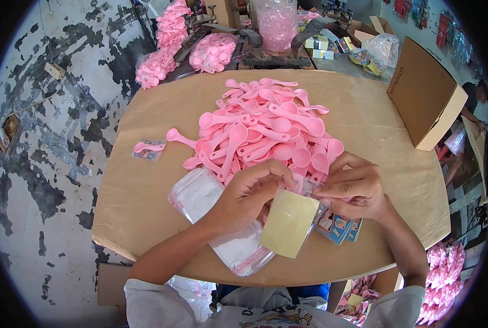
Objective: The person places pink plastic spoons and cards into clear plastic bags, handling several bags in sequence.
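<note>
Between my two hands is a small clear plastic bag (309,188) with a pale yellow card (289,225) in or against it; which of these I cannot tell. My left hand (255,191) has its fingers curled and closed at the bag's upper left. At its upper right, my right hand (356,188) pinches the plastic between thumb and fingers. A heap of pink plastic spoons (271,121) lies just beyond my hands. Under my left forearm is a stack of clear bags (238,252). Several blue printed cards (335,226) lie below my right hand.
One bagged pink spoon with a card (149,150) lies on the left of the brown-covered table (140,213). An open cardboard box (425,90) stands at the right edge. Bags of pink spoons (213,52) sit behind the table. Another person (477,104) is at far right.
</note>
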`<state>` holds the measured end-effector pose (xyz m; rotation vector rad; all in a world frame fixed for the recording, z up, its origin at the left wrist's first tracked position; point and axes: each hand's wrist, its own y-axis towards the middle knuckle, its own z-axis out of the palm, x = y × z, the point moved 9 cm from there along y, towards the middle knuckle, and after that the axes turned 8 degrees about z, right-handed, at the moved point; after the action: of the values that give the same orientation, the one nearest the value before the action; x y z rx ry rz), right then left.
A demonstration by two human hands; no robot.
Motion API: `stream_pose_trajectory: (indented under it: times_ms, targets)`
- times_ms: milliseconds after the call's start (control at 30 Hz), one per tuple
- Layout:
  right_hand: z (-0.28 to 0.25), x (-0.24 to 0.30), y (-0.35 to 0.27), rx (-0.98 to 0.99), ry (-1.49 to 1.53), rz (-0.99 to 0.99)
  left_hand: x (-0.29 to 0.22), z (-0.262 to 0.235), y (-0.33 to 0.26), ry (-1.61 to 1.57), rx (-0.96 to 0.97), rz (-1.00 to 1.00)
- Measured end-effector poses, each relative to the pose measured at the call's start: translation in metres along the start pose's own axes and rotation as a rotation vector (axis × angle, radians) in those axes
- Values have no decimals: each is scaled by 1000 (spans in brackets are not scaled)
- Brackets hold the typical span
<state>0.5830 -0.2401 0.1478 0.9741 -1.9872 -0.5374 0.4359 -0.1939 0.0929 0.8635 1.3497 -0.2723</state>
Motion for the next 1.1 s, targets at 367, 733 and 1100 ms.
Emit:
stream_pose_trajectory:
  times_ms: [367, 733, 1100]
  targets:
    - [-3, 7, -1, -19, -129, -80, 2, -3, -1, -133, -29, -121]
    - [1, 13, -1, 31, -197, -85, 13, 1, -4, -265, 16, -194]
    - [13, 21, 16, -18, -257, 87, -116, -101, -4, 334, -356, 334]
